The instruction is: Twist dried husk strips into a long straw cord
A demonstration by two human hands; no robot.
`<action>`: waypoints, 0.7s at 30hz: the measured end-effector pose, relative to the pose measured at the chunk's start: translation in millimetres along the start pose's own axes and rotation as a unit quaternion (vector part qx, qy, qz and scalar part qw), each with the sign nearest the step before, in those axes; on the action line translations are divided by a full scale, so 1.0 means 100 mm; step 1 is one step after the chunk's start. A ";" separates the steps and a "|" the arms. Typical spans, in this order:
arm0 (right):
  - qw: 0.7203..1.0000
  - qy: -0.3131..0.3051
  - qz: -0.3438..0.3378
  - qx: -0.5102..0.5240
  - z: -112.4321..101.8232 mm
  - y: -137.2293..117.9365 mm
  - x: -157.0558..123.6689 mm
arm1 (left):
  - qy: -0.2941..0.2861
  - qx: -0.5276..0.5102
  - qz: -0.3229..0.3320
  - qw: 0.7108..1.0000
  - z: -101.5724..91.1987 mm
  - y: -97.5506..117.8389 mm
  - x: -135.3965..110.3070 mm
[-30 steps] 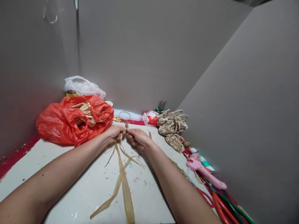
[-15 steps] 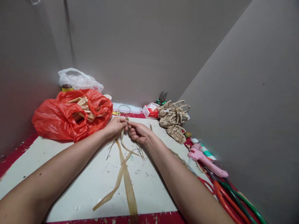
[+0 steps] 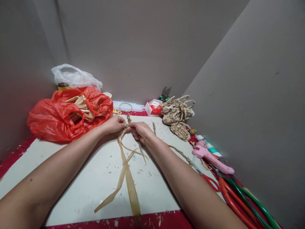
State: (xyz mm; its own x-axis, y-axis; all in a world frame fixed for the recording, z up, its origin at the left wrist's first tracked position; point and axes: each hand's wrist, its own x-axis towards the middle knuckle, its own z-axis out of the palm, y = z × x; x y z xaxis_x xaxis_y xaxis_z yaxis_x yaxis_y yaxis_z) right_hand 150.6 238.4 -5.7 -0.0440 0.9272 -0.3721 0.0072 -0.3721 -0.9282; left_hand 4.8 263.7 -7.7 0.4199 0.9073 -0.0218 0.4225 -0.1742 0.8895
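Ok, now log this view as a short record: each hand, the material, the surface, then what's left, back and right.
Left hand: left hand pinching the tan strips at their far end
Right hand: right hand pinching there too, fingertips close to the left's
Material: flat strips, two crossing below the hands
Surface: white sheet over red
Left: red plastic bag of pale dry strips; white plastic bag behind
Back: red-and-white box
Right: coiled cord pieces, pink glue gun
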 end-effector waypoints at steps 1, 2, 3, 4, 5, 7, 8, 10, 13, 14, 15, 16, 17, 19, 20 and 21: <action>1.000 0.005 0.000 0.002 0.00 0.00 0.00 | 0.016 0.024 0.013 0.999 0.00 0.00 0.00; 1.000 0.008 0.001 0.005 0.01 0.00 0.00 | 0.032 0.045 0.028 0.998 0.00 0.01 0.00; 1.000 0.010 0.002 0.011 0.00 0.01 0.01 | 0.049 0.067 0.043 0.996 0.01 0.02 0.00; 1.000 0.010 0.002 0.018 0.00 0.01 0.02 | 0.065 0.094 0.055 0.992 0.02 0.04 -0.01; 1.000 0.008 0.003 0.027 0.00 0.02 0.03 | 0.082 0.126 0.063 0.987 0.04 0.07 -0.02; 0.999 -0.004 0.009 0.050 -0.02 0.04 0.06 | 0.108 0.203 0.068 0.971 0.09 0.11 -0.05; 0.998 -0.016 0.016 0.065 -0.03 0.05 0.07 | 0.117 0.241 0.067 0.961 0.11 0.13 -0.06; 0.993 -0.052 0.035 0.103 -0.05 0.07 0.10 | 0.124 0.300 0.067 0.943 0.17 0.15 -0.09; 0.980 -0.111 0.058 0.154 -0.08 0.07 0.11 | 0.117 0.346 0.070 0.928 0.23 0.14 -0.10; 0.977 -0.121 0.061 0.163 -0.08 0.07 0.11 | 0.113 0.353 0.069 0.926 0.25 0.14 -0.11; 0.976 -0.122 0.062 0.167 -0.08 0.07 0.11 | 0.109 0.356 0.067 0.926 0.27 0.14 -0.12; 0.977 -0.118 0.061 0.167 -0.08 0.07 0.11 | 0.107 0.352 0.064 0.928 0.29 0.14 -0.13; 0.978 -0.110 0.059 0.166 -0.08 0.08 0.12 | 0.107 0.341 0.064 0.932 0.31 0.16 -0.15; 0.981 -0.094 0.055 0.163 -0.08 0.09 0.13 | 0.107 0.299 0.072 0.945 0.34 0.19 -0.18; 0.983 -0.089 0.049 0.155 -0.09 0.09 0.14 | 0.097 0.275 0.082 0.953 0.35 0.22 -0.20; 0.985 -0.088 0.043 0.145 -0.11 0.09 0.16 | 0.075 0.250 0.096 0.960 0.35 0.24 -0.21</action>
State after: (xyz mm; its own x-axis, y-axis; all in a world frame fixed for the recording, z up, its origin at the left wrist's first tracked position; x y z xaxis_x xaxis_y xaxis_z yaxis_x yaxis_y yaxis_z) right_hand 160.7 250.0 -20.2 -0.2290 0.8792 -0.4179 -0.2653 -0.4694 -0.8422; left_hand 34.1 226.7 -1.6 0.4240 0.8783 0.2212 0.6975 -0.4724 0.5389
